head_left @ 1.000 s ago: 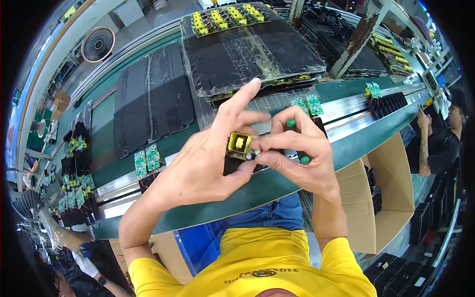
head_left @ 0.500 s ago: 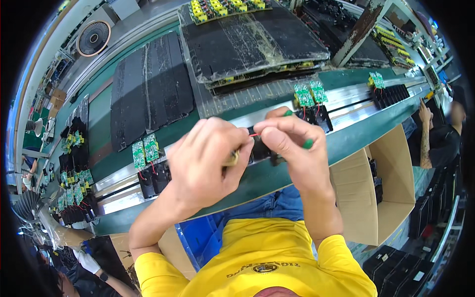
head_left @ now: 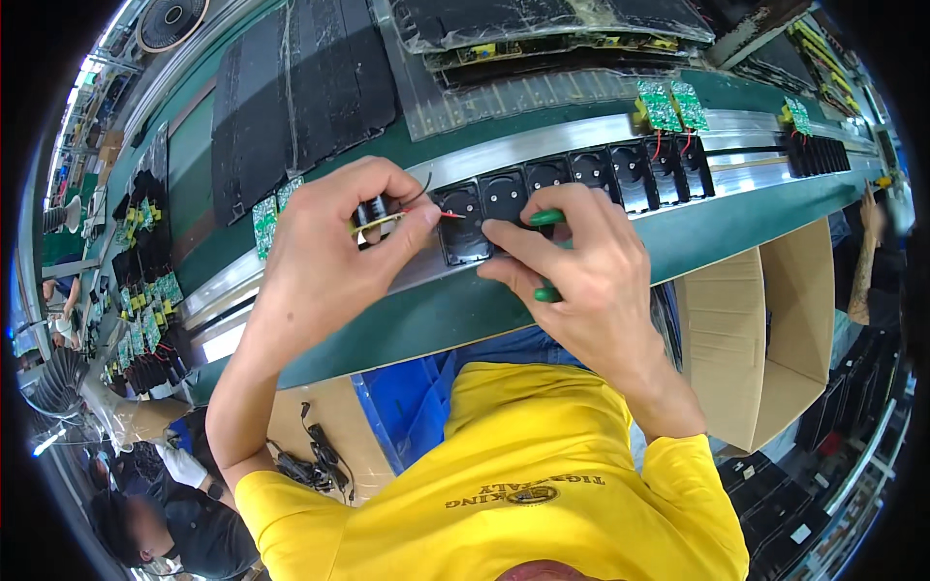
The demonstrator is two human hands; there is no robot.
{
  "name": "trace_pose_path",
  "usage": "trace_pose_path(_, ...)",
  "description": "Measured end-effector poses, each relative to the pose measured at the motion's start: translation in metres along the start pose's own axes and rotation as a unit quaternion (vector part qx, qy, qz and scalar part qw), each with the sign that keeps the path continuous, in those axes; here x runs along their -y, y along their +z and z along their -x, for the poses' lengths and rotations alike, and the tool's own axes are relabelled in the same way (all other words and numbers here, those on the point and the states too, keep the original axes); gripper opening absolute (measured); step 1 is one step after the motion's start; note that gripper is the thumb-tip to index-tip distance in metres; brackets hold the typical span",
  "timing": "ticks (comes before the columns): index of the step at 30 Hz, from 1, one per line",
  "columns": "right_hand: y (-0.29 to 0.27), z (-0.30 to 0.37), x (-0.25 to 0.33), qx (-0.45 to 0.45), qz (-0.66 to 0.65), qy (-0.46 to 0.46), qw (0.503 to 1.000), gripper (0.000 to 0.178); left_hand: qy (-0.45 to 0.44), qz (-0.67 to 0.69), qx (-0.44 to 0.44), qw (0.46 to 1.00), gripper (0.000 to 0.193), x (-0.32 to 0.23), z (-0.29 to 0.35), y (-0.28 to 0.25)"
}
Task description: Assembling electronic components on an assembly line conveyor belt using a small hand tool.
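Note:
My left hand (head_left: pixel 334 218) is closed on a small circuit board (head_left: pixel 380 224), seen edge-on with a dark cylindrical part on it. From its fingertips a red wire (head_left: pixel 451 215) points right, over the leftmost visible black plastic case (head_left: pixel 467 240); a dark wire curls up above. My right hand (head_left: pixel 591 257) grips green-handled pliers (head_left: pixel 546 218), both handles showing and the jaws hidden. Its thumb and forefinger sit by the black cases, which stand side by side in a row on the metal rail. Two green circuit boards (head_left: pixel 659 107) with red wires stand at the row's right end.
Black padded sheets (head_left: pixel 300 97) lie beyond the rail, beside a stack of black trays (head_left: pixel 562 24). More boards and cases (head_left: pixel 140 315) crowd the left. An open cardboard box (head_left: pixel 722 339) stands below the bench edge at right. Other people work at both sides.
My hands have moved apart, the left one leftward with the board, the right one staying on the pliers. The row of black cases is now uncovered. The whole view has shifted.

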State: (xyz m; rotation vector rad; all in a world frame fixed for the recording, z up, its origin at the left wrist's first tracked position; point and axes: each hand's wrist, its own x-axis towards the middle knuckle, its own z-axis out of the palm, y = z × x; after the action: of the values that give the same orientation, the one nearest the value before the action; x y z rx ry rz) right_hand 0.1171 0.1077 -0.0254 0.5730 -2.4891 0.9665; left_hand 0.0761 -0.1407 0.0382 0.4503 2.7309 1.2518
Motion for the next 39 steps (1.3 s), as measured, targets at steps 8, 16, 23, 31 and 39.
trace_pose_path(8,0.024,0.008,0.003,0.006,0.099,-0.013,0.995,0.021,-0.02,-0.038,-0.003,0.999,0.006,0.026,-0.009,0.016)
trace_pose_path(16,0.026,0.01,-0.001,0.009,0.098,-0.007,0.995,0.018,-0.03,-0.045,0.003,0.999,0.011,0.027,-0.015,0.018)
trace_pose_path(23,0.026,0.01,-0.002,0.01,0.09,-0.007,0.996,0.018,0.006,-0.069,-0.009,0.998,0.011,0.034,-0.015,0.023)
trace_pose_path(31,0.027,0.012,-0.004,0.012,0.09,-0.005,0.996,0.019,-0.012,-0.056,-0.003,0.998,0.01,0.032,-0.015,0.022)
trace_pose_path(39,0.026,0.011,-0.004,0.015,0.087,-0.004,0.996,0.019,-0.015,-0.074,-0.002,0.997,0.009,0.03,-0.015,0.021)
